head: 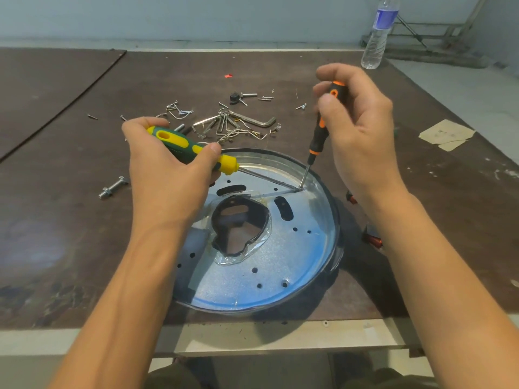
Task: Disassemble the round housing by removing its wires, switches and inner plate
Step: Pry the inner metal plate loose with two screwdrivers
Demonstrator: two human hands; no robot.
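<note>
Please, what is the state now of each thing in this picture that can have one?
left hand: grips the green screwdriver.
right hand: grips the orange screwdriver.
green screwdriver: slanted, tip at the edge of the plate.
orange screwdriver: nearly upright, tip at the same spot.
plate: not yet out of the housing.
housing: lying on the table.
bottle: upright.
screws: loose on the table.

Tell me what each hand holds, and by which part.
The left hand holds the green-yellow screwdriver by its handle; right hand holds the orange-black screwdriver by its handle.
</note>
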